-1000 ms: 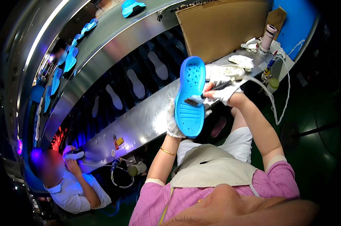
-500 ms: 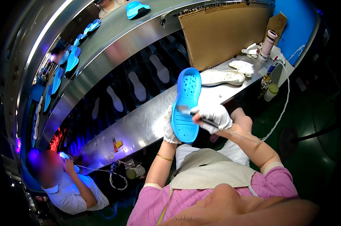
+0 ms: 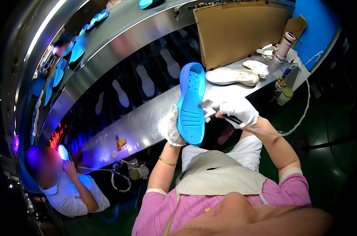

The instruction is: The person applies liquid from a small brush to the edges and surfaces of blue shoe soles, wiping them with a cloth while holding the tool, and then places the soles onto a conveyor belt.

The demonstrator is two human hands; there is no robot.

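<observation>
My left hand (image 3: 173,128), in a white knit glove, grips a blue shoe sole (image 3: 191,106) by its left edge. The sole stands nearly upright in the view, its hollow side showing small holes at the top and ridges lower down. In my gloved right hand (image 3: 240,111) is a brush (image 3: 206,104) with a dark handle, a thin clear tube running from it along my forearm. The bristles are at the sole's right edge; whether they touch it I cannot tell. The fingertips of my left hand are hidden behind the sole.
On the metal ledge (image 3: 145,126) lie a cream sole (image 3: 230,77) and a crumpled white cloth (image 3: 258,69). Beyond stand a cardboard sheet (image 3: 241,33) and a pink bottle (image 3: 286,45). Blue soles (image 3: 59,72) line the curved conveyor (image 3: 123,21). A co-worker (image 3: 74,194) sits at left.
My right hand has drawn the brush rightward, from the middle of the sole to its right edge. The sole has shifted slightly up and left, still in my left hand.
</observation>
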